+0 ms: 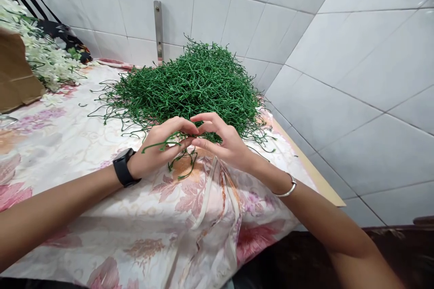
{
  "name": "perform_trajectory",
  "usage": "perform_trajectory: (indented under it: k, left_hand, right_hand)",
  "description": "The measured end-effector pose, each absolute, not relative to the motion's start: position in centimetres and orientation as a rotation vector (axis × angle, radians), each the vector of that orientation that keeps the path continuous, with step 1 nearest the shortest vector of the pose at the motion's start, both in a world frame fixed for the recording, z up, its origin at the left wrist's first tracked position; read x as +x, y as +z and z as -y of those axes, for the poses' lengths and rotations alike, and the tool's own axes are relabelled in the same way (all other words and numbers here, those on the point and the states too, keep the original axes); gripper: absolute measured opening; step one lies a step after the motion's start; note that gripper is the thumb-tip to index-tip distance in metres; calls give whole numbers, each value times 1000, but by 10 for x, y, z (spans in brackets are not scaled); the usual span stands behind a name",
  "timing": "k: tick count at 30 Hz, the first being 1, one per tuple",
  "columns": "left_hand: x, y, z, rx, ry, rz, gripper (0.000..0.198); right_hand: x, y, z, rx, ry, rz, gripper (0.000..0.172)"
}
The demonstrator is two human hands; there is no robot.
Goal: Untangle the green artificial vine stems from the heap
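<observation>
A large heap of thin green artificial flower stems (203, 81) lies on the floral cloth (111, 207). In front of it my left hand (158, 142), with a black watch on its wrist, is closed in a pinch around a green stem (154, 146) that sticks out across the palm side. My right hand (225, 140) meets it fingertip to fingertip. Its thumb and fingers are curled in against the left fingertips, and whatever lies between them is hidden. Below the hands, a few loose stems (185, 169) rest on the cloth.
White artificial flowers (50, 56) lie at the left beside brown cardboard (18, 72) and a dark bag (63, 36). A tiled wall (244, 4) with a metal bracket (158, 29) stands behind. A bare board edge (315, 176) shows at the right.
</observation>
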State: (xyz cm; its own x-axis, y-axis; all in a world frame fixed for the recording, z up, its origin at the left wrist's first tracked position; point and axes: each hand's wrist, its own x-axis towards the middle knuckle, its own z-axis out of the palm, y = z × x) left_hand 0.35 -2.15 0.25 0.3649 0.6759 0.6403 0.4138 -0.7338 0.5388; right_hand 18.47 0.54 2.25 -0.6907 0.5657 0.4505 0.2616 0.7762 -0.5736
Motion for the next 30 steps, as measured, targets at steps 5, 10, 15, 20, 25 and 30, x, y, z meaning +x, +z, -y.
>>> perform_trajectory:
  k: [5,10,15,20,25,30]
  left_hand:
    - [6,1,22,2244,1373,-971,15]
    - [7,0,23,2255,1387,-984,12]
    - [8,-3,23,2197,1267,-1053,15]
    - [8,-7,19,2135,1126,-1024,18]
    - [8,-6,18,2122,1144,-946,16]
    - [9,-7,17,2052,1244,-864,13]
  right_hand:
    - [183,19,-2,-530,286,2310,28]
    - [182,12,-5,-485,34,2314,24]
    - [186,13,-6,-554,291,2293,30]
    - [187,19,-2,-615,838,2163,24]
    - [186,24,-3,-573,1191,1906,16]
    - [180,22,-3,-533,1300,1720,25]
